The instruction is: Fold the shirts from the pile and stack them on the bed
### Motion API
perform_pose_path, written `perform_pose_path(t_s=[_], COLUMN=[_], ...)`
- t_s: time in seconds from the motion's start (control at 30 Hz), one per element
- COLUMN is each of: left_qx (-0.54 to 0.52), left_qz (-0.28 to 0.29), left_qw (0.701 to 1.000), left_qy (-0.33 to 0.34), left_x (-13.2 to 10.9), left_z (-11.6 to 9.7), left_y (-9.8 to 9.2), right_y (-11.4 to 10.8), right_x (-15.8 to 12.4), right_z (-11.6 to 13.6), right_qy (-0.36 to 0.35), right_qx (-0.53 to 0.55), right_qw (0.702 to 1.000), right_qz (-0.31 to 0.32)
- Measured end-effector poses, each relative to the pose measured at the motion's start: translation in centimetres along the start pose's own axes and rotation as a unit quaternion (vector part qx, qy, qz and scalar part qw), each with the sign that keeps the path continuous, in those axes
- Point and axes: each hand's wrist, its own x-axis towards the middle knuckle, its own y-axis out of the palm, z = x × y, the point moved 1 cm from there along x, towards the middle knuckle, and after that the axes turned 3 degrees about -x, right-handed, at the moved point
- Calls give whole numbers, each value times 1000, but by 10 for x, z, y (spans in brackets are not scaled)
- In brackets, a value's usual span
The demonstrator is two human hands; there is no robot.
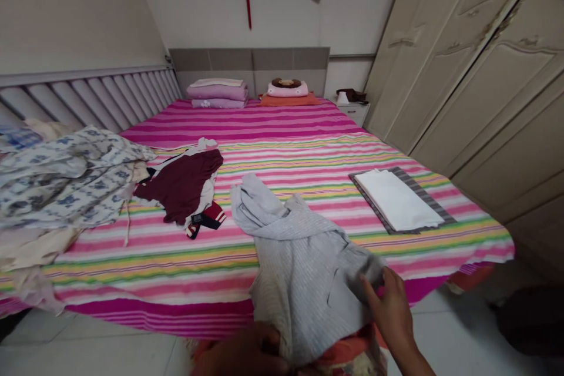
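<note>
A light grey ribbed long-sleeved top (304,264) lies over the near edge of the bed, its lower part hanging toward me. One of its sleeves is bunched up at the far left end. My right hand (392,308) has the right edge of the top between thumb and fingers. Low in the view, my left hand (253,349) is dark and slightly blurred, with its fingers curled at the top's lower left edge. Part of that grip is hidden in shadow.
A maroon garment (187,182) and a heap of floral clothes (74,176) lie on the left of the striped bed sheet (176,267). Folded white cloth (396,200) sits on dark striped fabric (445,215) at right. Folded bedding (218,94) stands by the headboard (291,60); wardrobes (480,70) line the right.
</note>
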Motion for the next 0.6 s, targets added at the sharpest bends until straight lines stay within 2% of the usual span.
perform_pose_path(t_s=[0.03, 0.1, 0.17, 0.23, 0.33, 0.4, 0.5, 0.6], left_qx=[4, -24, -100, -226, -373, -398, -395, -392], left_qz=[-26, -129, -242, -319, -355, -362, -386, -399], left_qw=[999, 990, 963, 920, 856, 841, 834, 827], left_qy=[19, 51, 63, 23, -51, -56, -22, 57], left_x=[4, 13, 25, 39, 60, 74, 87, 85], left_z=[-8, -22, -34, -43, -55, -65, -88, -126], left_y=[-13, -44, -75, -99, -118, -123, -131, -149], right_y=[-3, -7, -6, 2, 23, 37, 56, 62], right_x=[0, 0, -7, -22, -53, -72, -87, -85], right_z=[8, 23, 37, 53, 83, 101, 114, 109], right_qy=[-20, -57, -88, -94, -101, -127, -164, -187], right_qx=[-2, 2, 32, 101, 194, 190, 148, 156], right_qw=[1000, 998, 995, 983, 924, 893, 877, 861], right_qz=[3, 20, 46, 125, 313, 387, 428, 446])
